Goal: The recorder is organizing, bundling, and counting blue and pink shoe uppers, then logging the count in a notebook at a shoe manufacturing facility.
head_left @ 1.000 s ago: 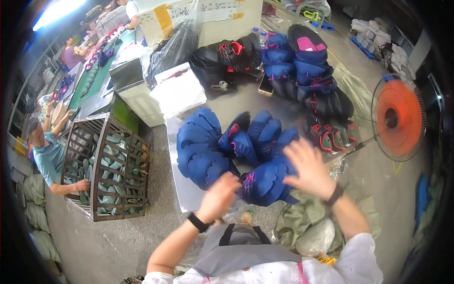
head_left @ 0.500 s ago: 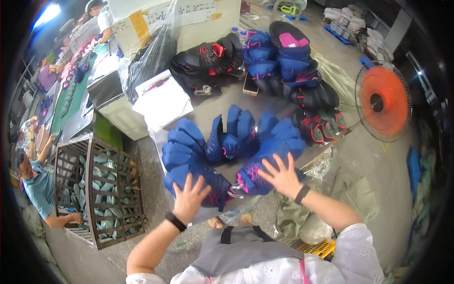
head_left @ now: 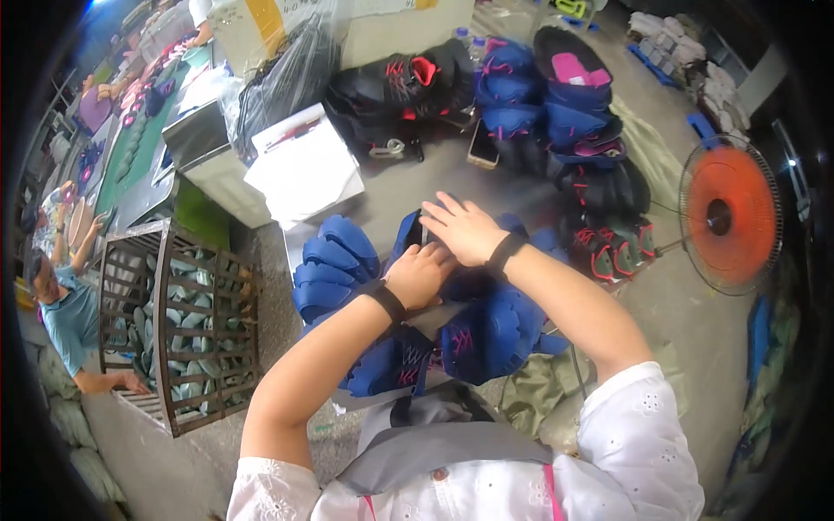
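Several blue shoe uppers with pink laces lie nested in rows on the table (head_left: 391, 195). My left hand (head_left: 423, 276) rests on the middle group, its fingers bent together over a dark blue shoe upper (head_left: 407, 233). Just beyond it, my right hand (head_left: 462, 227) reaches across the same group, fingers stretched and slightly apart, touching the top. The hands hide most of that group. To the left stands a row of blue uppers (head_left: 334, 265); another row (head_left: 499, 334) curves round near my right forearm.
Black shoes (head_left: 400, 95) and stacked blue shoes (head_left: 512, 82) line the table's far side, near a phone (head_left: 483, 143) and white papers (head_left: 304, 169). An orange fan (head_left: 730, 217) stands right. A metal crate (head_left: 178, 330) of grey-green shoe parts is left, beside a co-worker (head_left: 74, 321).
Both hands have moved away from the two near side rows to the middle group, coming close together. The near blue uppers have shifted and turned. The view has shifted slightly.
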The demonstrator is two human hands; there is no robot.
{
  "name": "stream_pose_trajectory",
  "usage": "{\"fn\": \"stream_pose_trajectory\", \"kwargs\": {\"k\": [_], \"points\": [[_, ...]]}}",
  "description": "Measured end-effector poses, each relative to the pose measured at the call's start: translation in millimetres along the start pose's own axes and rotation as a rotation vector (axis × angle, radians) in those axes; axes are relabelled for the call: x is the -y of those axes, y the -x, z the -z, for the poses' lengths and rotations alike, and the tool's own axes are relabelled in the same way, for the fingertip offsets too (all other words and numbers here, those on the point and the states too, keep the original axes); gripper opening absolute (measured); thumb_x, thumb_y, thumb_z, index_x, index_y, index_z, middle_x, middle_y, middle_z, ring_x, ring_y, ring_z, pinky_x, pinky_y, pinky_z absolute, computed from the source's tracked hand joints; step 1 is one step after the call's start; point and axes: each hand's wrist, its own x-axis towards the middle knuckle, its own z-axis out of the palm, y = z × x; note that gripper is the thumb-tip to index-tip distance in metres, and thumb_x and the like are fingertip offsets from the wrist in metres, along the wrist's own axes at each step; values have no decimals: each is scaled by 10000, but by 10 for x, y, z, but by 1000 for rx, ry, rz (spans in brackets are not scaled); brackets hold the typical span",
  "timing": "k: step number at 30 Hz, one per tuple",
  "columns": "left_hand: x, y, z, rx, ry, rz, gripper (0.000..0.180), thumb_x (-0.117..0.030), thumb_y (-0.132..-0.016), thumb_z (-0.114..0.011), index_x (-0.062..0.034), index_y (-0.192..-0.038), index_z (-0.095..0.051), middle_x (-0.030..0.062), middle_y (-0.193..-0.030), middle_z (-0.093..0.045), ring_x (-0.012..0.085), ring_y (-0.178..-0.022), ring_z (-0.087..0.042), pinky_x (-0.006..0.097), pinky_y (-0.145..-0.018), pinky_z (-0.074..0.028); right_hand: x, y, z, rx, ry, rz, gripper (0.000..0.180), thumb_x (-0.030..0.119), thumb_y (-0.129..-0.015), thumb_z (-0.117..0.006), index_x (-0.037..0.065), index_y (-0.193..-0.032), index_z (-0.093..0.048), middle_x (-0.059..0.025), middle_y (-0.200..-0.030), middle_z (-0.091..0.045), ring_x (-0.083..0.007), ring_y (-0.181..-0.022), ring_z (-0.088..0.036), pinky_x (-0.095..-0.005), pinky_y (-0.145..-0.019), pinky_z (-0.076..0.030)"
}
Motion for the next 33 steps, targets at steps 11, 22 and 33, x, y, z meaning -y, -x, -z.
{"fn": "stream_pose_trajectory", "kwargs": {"k": [11,22,33], "points": [[-729,963,-158,229,-1,-1,810,-410,-514,-729,-2,-1169,-483,157,-1280,-385,298,-1258,-284,555,-962,-280,1328,1188,20,108,-535,-14,593,178,-731,-626,-151,-1159,-380,-308,-1169,-424,-412,-1137,-404,-422,-977,-328],[-210,1438,-458,116,-248,78,604,-285,-708,-615,-231,-1274,-411,-14,-1376,-306,208,-1304,-222,599,-974,-216,1272,1421,-716,-16,-416,-134,262,90,-719,-485,-11,-954,-537,-141,-915,-576,-309,-1082,-466,-350,-872,-419],[-1184,1004,-727,-243,215,396,604,-175,-742,-502,-10,-1296,-325,93,-1273,-432,224,-1276,-298,613,-994,-71,1689,1010,-997,-187,-475,-437,170,150,-689,-544,21,-792,-583,-135,-797,-591,-278,-858,-527,-390,-861,-374]]}}
